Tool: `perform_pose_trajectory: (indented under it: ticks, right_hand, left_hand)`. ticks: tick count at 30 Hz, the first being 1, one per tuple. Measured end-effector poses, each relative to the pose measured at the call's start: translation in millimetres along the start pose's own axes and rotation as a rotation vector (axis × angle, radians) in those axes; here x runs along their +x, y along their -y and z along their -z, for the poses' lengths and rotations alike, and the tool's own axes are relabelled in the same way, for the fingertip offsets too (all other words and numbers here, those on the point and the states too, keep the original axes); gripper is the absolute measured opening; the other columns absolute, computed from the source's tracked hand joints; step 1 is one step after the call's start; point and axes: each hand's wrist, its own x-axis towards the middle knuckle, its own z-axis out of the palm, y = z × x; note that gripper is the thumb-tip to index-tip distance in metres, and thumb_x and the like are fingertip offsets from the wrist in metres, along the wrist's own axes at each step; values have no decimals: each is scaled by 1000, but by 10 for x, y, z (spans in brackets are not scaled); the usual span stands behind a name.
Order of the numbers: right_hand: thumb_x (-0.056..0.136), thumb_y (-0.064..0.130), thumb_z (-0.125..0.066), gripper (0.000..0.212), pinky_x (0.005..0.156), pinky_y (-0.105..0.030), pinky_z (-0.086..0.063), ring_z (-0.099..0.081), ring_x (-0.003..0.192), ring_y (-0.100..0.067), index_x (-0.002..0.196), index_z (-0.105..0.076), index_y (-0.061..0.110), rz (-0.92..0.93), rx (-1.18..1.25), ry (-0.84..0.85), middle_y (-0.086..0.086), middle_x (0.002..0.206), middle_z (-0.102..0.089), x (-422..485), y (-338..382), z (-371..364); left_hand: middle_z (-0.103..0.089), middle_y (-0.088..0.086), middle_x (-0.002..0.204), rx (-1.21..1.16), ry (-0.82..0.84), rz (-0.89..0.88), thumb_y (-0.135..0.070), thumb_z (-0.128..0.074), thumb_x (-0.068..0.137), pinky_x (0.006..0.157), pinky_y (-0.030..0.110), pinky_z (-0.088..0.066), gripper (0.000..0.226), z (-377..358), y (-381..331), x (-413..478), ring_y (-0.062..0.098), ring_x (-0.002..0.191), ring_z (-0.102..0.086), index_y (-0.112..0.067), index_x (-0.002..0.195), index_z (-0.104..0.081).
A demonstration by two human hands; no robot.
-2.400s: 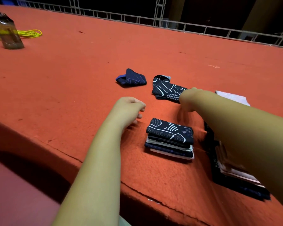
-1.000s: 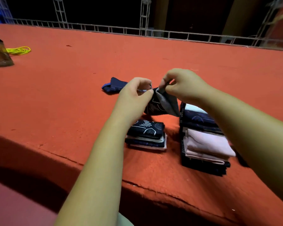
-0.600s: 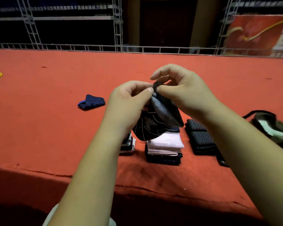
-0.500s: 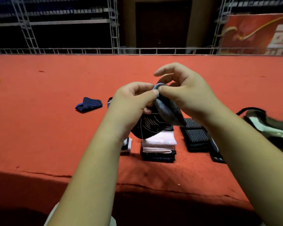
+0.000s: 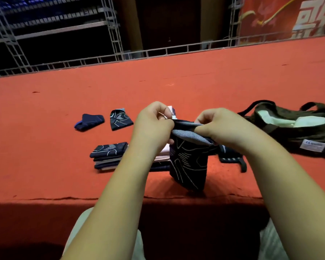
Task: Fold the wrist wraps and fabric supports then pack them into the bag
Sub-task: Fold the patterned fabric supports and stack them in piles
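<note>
Over the red carpeted platform (image 5: 195,87) edged by metal truss railing (image 5: 101,60), both hands (image 5: 152,124) grip a patterned fabric support (image 5: 189,162).

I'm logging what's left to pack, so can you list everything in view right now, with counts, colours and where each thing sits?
Held support: 1, dark with white line pattern, hanging between both hands.
Loose patterned support: 1, dark with white lines, on carpet, far left.
Loose blue support: 1, navy, left of that one.
Folded stack: 1 clear, dark and white; more folded pieces partly hidden behind the arms.
Bag: 1, dark green, pale lining, open, right.
Carpet: red.
Truss railing: grey, behind.
Left hand: pinching the top edge.
Right hand: pinching the top edge.
</note>
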Motion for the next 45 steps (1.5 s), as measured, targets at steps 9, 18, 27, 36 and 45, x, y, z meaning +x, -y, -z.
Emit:
perform_pose_trajectory:
  ticks: [9, 18, 27, 36, 45]
  right_hand:
    - [91, 19, -78, 19, 54, -27, -32, -41, 57, -14, 91, -61, 12, -97, 617, 352, -4, 68, -51, 36, -269, -152]
    - [82, 11, -87, 28, 60, -26, -47, -55, 70, -16, 99, -66, 12, -64, 877, 446, -11, 88, -62, 203, -487, -80]
    - [85, 12, -62, 11, 56, -33, -40, -56, 60, -19, 86, -56, 21, 43, -78, -260, 3, 67, -61, 209, -367, -116]
    - [103, 19, -65, 14, 52, -33, -61, -71, 57, -23, 106, -73, 8, -215, 541, 65, -14, 71, -69, 105, -233, -74]
    - [78, 18, -49, 12, 62, -43, -34, -34, 54, -24, 67, -52, 15, -205, 217, -110, -6, 57, -41, 96, -156, -40]
  left_hand:
    - [-56, 8, 68, -39, -108, 169, 12, -44, 83, 61, 62, -64, 29, -183, 138, 84, 19, 38, -58, -13, 88, -59]
    - [-68, 34, 99, -68, -93, 180, 9, -53, 87, 57, 35, -62, 23, -93, 246, 222, 23, 60, -71, -8, 87, -68]
    - [-50, 4, 63, 113, -118, 46, 4, -51, 79, 55, 47, -65, 31, -269, 249, 195, 47, 69, -71, -20, 80, -71]
    - [-75, 17, 87, 18, -114, 116, -17, -56, 84, 73, 54, -67, 17, -327, 250, 146, 31, 69, -79, -23, 82, -72]
    - [-77, 12, 79, 41, -135, 70, -33, -56, 72, 82, 53, -65, 23, -235, 219, 178, 36, 79, -78, -20, 80, -73]
